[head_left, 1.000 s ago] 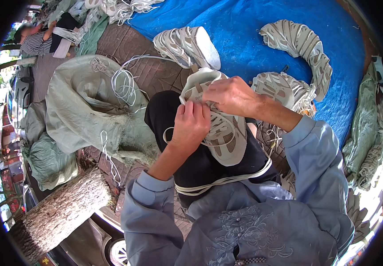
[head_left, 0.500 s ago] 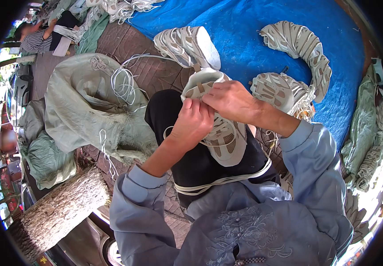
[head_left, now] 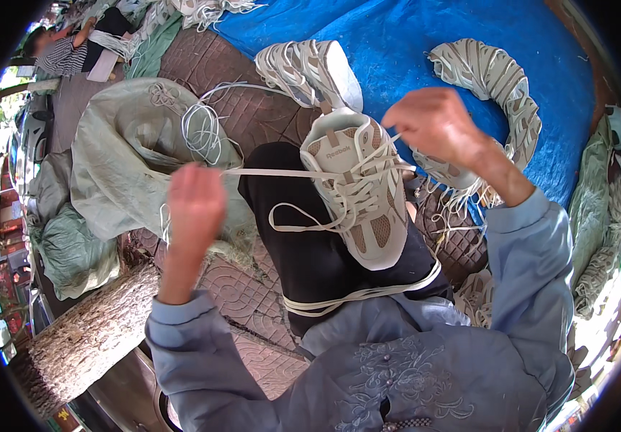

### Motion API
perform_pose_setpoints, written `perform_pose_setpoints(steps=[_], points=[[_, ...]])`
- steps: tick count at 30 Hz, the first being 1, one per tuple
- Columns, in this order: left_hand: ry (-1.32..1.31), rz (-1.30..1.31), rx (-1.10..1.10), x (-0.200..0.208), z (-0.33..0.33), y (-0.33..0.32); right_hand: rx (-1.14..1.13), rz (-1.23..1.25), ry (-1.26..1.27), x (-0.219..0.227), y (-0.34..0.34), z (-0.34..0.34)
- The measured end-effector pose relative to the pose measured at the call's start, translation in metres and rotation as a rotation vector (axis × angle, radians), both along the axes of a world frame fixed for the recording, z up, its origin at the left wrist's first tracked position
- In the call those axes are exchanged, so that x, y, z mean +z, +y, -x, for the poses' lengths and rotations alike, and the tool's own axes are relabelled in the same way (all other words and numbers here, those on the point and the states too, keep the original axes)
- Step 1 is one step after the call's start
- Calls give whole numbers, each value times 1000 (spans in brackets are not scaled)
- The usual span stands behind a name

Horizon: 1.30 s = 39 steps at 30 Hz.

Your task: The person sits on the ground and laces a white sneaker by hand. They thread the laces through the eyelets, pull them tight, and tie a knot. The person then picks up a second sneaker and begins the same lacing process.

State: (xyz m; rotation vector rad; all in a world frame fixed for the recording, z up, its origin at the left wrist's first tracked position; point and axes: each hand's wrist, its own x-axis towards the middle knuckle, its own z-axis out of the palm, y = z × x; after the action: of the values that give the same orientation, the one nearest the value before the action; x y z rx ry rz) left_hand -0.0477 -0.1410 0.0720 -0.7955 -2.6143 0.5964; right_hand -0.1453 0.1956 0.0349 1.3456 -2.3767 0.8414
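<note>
A beige and white sneaker (head_left: 384,246) rests on my black-trousered lap, toe toward me, its laces partly threaded. My left hand (head_left: 197,200) is closed on one end of the cream shoelace (head_left: 274,173), pulled taut out to the left of the shoe; the hand is blurred. On the right, my right hand (head_left: 436,128) is raised and closed, with a lace running from its fingertips down to the shoe's upper eyelets. A slack lace loop hangs over the left side of the shoe. Several loose laces (head_left: 361,297) lie across my thighs.
A blue tarp (head_left: 390,43) carries a curved row of sneakers (head_left: 530,119) at right and a short row (head_left: 296,68) ahead. Left are a pale sack (head_left: 109,151) with white laces on it, a green bag (head_left: 80,252) and a log (head_left: 94,331). Another person (head_left: 66,54) sits far left.
My hands were together at the top of the shoe. They have drawn apart, left hand leftward and right hand up and rightward, stretching the lace and uncovering the tongue.
</note>
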Motion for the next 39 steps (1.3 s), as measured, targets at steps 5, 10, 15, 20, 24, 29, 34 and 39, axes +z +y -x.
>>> perform_pose_setpoints(steps=[5, 10, 15, 20, 24, 29, 34, 39], points=[[39, 22, 293, 34, -26, -103, -287, 1, -220, 30, 56, 23], [-51, -230, 235, 12, -29, -60, -413, 42, -492, 41, 80, 31], [-213, -646, -161, -38, -15, 109, -351, -53, -517, 49, 49, 15], [-298, -644, -229, -70, 3, 129, -338, -21, -541, 42, 62, 5], [-300, -935, -224, -69, 4, 123, -383, 36, -538, 38, 74, 8], [-1041, -2222, 385, -60, -14, 110, -452, -18, -385, 48, 86, 15], [-564, -2672, 53, -41, -14, 38, -459, -26, -171, 63, 95, 19], [-407, -2797, -82, -34, -32, -79, -473, -18, -243, 72, 87, 20]])
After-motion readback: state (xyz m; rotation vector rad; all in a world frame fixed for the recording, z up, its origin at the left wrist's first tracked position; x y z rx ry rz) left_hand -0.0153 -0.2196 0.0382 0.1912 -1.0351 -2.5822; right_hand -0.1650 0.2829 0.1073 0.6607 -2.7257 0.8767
